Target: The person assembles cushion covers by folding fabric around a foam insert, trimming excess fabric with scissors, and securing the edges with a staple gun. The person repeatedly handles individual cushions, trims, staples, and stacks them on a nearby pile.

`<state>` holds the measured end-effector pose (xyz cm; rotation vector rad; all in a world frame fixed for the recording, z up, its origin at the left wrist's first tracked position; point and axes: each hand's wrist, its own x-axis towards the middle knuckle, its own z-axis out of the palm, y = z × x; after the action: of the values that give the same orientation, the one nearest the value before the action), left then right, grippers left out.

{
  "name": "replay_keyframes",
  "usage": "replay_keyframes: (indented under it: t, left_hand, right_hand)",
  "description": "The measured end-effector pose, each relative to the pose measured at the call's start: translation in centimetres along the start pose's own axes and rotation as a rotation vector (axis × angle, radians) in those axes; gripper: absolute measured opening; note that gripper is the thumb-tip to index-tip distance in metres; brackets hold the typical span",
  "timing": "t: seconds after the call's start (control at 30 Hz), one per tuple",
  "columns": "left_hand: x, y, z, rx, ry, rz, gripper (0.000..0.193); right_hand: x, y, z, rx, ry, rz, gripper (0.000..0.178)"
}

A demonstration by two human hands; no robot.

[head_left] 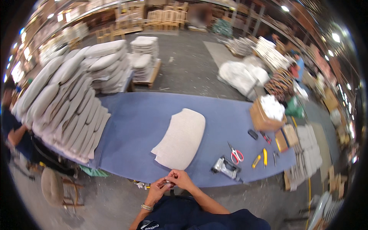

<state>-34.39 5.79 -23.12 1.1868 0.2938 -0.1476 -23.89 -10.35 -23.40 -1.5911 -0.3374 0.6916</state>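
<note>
My left hand (156, 190) and my right hand (181, 179) meet at the table's near edge, fingers pinched together. Something small and pale may be between the fingertips, but it is too small to name. Just beyond them on the blue-covered table (130, 134) lies a light grey, curved seat cushion (182, 138), with a notched corner at its left. To the right of the cushion lie a staple gun (225, 168) and scissors (236, 156) with red handles. Two yellow utility knives (265, 157) rest farther right, with a slim dark tool (275, 158) beside them.
Tall stacks of grey cushions (69, 96) cover the table's left end; a person (19, 130) stands beyond. At the right are a cardboard box (264, 117) with white filling, a smaller box (286, 138), a black object (253, 134) and red-handled pliers (265, 137). A padded chair (53, 187) stands lower left.
</note>
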Motion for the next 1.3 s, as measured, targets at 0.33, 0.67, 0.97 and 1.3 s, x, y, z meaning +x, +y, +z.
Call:
replay_keyframes:
  t: [0.33, 0.67, 0.97, 1.3]
  left_hand:
    - [3.6, -3.0, -6.1, 0.447, -0.216, 0.048, 0.024]
    - [-2.1, -3.6, -8.9, 0.655, 0.503, 0.089, 0.031]
    - [-9.0, -12.4, -17.1, 0.492, 0.929, -0.071, 0.027]
    - [-15.9, -31.3, -18.5, 0.293, 1.06, -0.747, 0.037]
  right_hand:
    - [-2.8, -0.9, 3.6, -0.25, 0.131, -0.022, 0.024]
    - [3.4, 0.6, 8.5, -0.344, -0.326, -0.019, 0.024]
    - [5.6, -0.3, 13.4, -0.811, -0.764, -0.127, 0.045]
    - [8.4, -5.1, 17.6, -0.944, -0.825, -0.245, 0.043]
